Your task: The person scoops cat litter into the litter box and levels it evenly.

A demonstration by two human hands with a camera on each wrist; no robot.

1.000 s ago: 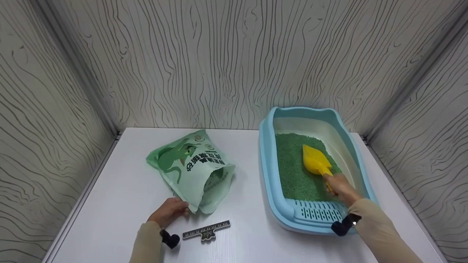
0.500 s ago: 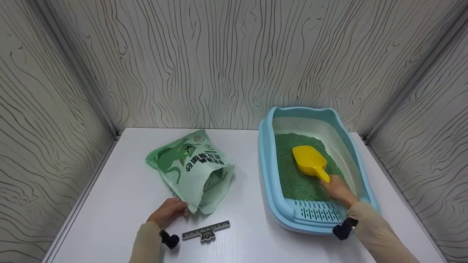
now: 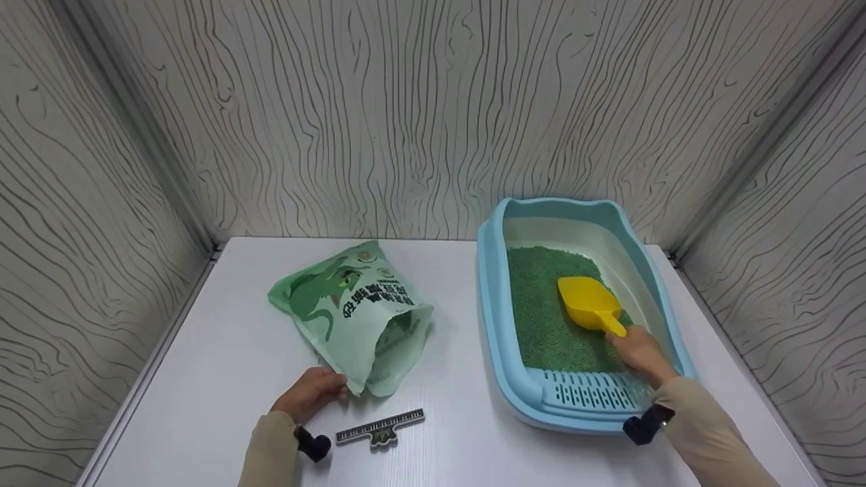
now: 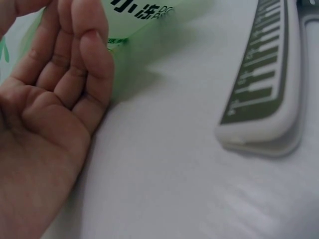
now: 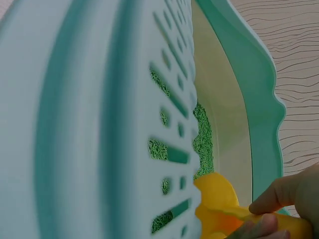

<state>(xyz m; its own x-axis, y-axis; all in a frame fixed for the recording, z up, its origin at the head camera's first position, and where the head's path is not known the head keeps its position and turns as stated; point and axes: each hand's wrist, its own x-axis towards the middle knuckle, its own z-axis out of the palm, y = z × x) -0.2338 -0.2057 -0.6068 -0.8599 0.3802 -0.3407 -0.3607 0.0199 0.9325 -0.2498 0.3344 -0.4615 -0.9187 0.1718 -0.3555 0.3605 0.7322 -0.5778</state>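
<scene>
Right fingers [image 5: 264, 226] around yellow scoop handle [image 3: 613, 325], bowl [image 3: 586, 301] beyond

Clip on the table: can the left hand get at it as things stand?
Probably yes: the clip lies close to the left hand, and the left wrist view shows only table between them. The fingers would likely need to leave the green bag first.
</scene>
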